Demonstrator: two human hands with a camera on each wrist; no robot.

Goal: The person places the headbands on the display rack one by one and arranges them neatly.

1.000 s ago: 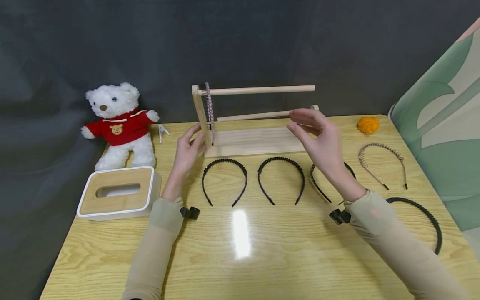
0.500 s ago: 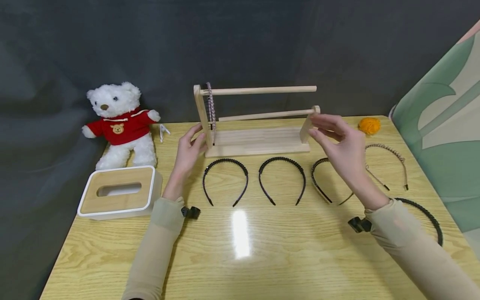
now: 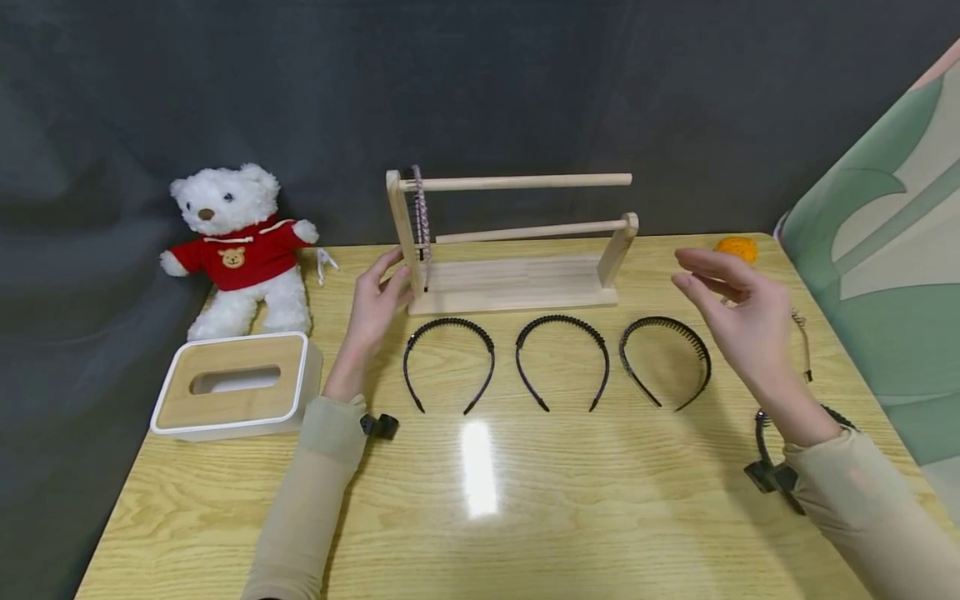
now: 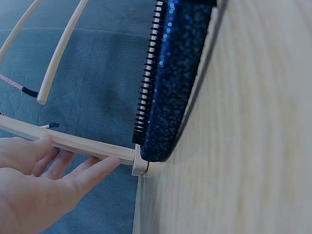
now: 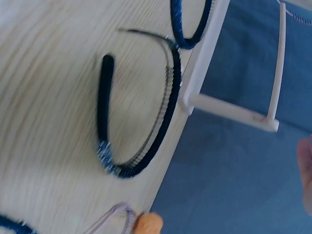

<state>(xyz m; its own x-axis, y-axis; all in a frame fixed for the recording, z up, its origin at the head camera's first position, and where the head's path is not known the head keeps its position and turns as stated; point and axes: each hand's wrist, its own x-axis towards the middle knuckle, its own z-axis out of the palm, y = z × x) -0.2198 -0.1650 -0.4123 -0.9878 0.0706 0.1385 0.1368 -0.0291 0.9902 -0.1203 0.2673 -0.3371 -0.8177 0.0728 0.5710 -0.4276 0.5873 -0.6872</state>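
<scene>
A wooden rack [image 3: 517, 283] with two horizontal bars stands at the back. A purple braided headband [image 3: 422, 218] hangs at the left end of its upper bar. My left hand [image 3: 375, 300] touches the rack's left upright from outside; its fingers [image 4: 95, 173] lie fairly straight along the wood in the left wrist view. In the air right of the rack is my right hand [image 3: 738, 312], fingers loosely bent, thumb apart, holding nothing. Three dark headbands lie before the rack: left [image 3: 450, 322], middle [image 3: 562, 319] and right [image 3: 667, 322]. The left wrist view shows a glittery blue headband [image 4: 178, 83] close up.
A white teddy bear [image 3: 251, 258] in a red top sits at the left, behind a tissue box [image 3: 232, 383]. An orange ball [image 3: 738, 248] is at the back right. A beige headband [image 3: 804, 342] and another dark headband [image 3: 761, 437] are partly hidden by my right arm.
My right hand has moved right, away from the rack's lower bar, past its right upright. My left hand stays at the left upright. The hanging headband keeps its place.
</scene>
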